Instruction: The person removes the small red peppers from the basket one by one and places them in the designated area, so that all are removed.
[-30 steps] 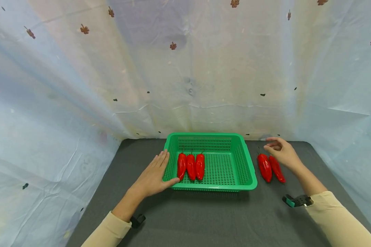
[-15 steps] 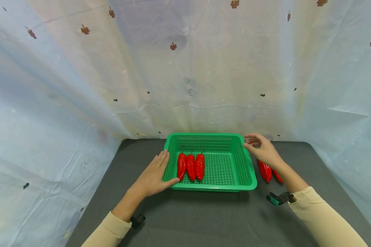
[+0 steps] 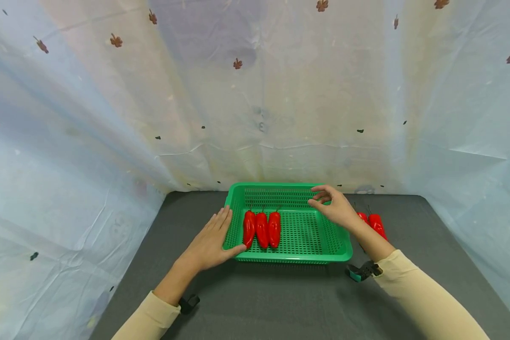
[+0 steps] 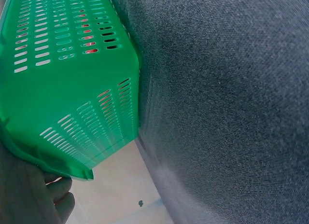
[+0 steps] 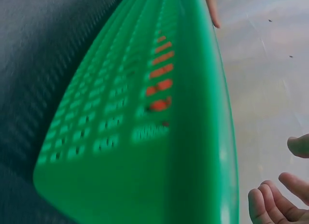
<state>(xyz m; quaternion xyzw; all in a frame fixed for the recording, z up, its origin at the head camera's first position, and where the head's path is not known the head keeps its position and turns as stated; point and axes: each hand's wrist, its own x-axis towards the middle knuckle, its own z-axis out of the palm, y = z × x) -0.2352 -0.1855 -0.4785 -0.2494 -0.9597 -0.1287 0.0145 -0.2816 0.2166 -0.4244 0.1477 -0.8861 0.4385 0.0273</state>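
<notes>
A green plastic basket (image 3: 286,258) stands on the dark cloth, with three glossy red chili peppers (image 3: 261,230) side by side in its left half. My left hand (image 3: 210,241) rests on the basket's left rim, fingers straight and thumb along the front edge. In the left wrist view its fingertips (image 4: 63,197) show at the rim. Over the basket's back right part is my right hand (image 3: 333,206), fingers loosely bent with nothing between them; in the right wrist view the thumb (image 5: 300,146) stands apart from the fingers. Two more chili peppers (image 3: 377,225) lie right of the basket, partly hidden by the right forearm.
A dark grey cloth (image 3: 272,297) covers the table. Pale plastic sheeting (image 3: 297,108) with small printed leaves rises behind it and along both sides. Black straps (image 3: 190,303) sit at both wrists.
My right hand has moved left from above the two loose peppers, across the basket's right rim, to over its inside. The left hand and the peppers stay where they were.
</notes>
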